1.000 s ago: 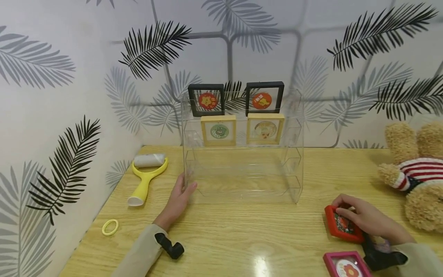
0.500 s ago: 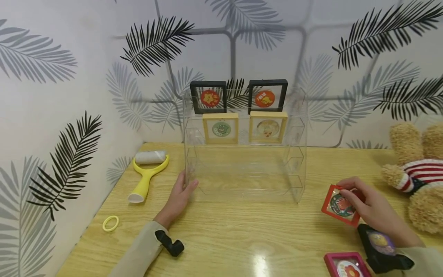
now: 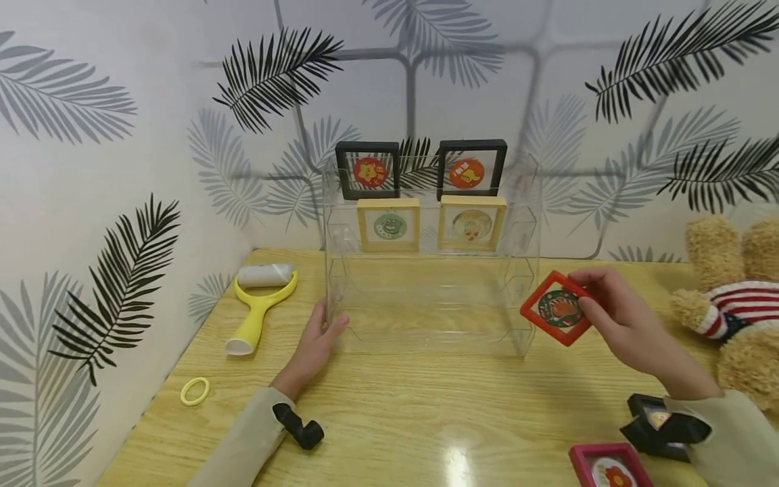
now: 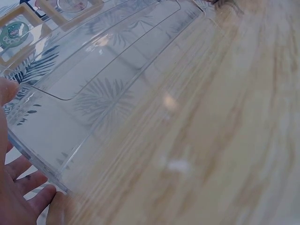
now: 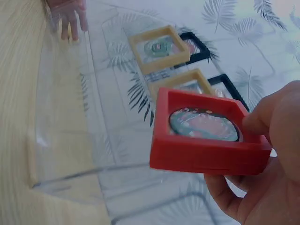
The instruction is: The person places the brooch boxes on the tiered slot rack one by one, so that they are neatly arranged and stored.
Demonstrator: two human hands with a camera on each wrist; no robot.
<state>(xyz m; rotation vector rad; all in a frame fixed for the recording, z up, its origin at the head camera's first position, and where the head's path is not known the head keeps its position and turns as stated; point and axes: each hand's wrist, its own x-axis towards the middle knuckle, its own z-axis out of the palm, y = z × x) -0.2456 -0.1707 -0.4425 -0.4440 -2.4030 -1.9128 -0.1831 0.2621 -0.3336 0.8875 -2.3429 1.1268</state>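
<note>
Right hand (image 3: pixel 627 318) pinches red frame (image 3: pixel 557 308) by its edge, tilted, in air just beside right end of clear acrylic rack (image 3: pixel 429 297). Left hand (image 3: pixel 313 348), fingers straight, rests against rack's left front corner. 2 black frames (image 3: pixel 368 170) and 2 wooden frames (image 3: pixel 388 225) stand on rack's upper tiers.

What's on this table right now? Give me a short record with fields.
right hand: pinches a red frame, lifted beside the stand's right end
left hand: flat against the left wall of the clear stand
on the stand: two black frames above two wooden frames
left side: yellow lint roller, yellow ring
right side: teddy bear, pink frame
</note>
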